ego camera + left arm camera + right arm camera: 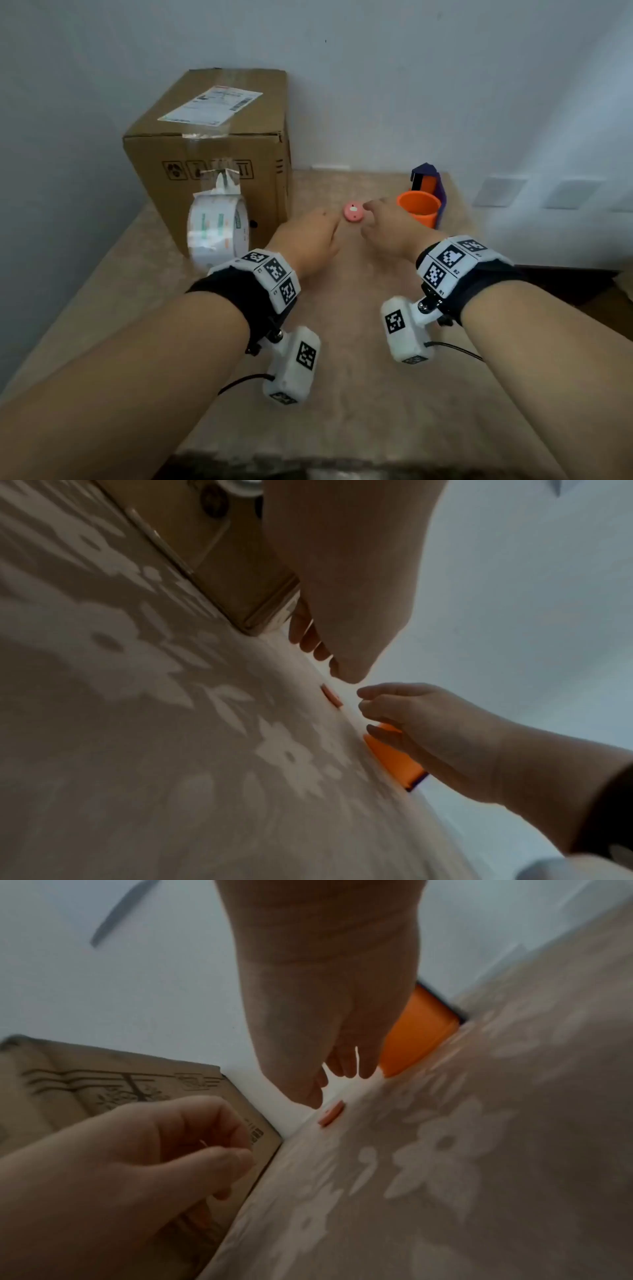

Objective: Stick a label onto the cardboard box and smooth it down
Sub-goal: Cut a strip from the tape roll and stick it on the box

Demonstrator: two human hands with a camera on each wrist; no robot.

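**Now both hands close in on a small pink disc**

Nearest the lower edge of the head view, two forearms reach up the frame, each with a black wrist strap carrying white marker blocks. Past them, at the centre of the frame, the left hand and the right hand hover over the tabletop, which is covered with a beige cloth patterned with pale flowers.

Between the two hands lies a small pink disc, flat on the cloth. The left hand's fingers are curled inward, thumb tip against forefinger; whether something thin sits between them I cannot tell. The right hand's fingers are loosely bent and a little apart, their tips just beside the disc, holding nothing.

At left of centre, a roll of printed labels stands on edge, its loose end sticking up, leaning against the front face of the cardboard box. That box sits upright at the upper left of the frame, near the wall. A white shipping label lies on its top face, with clear tape along the seam.

Right of centre, just beyond the right hand, stands an orange cup, and behind it a purple and orange tape dispenser.
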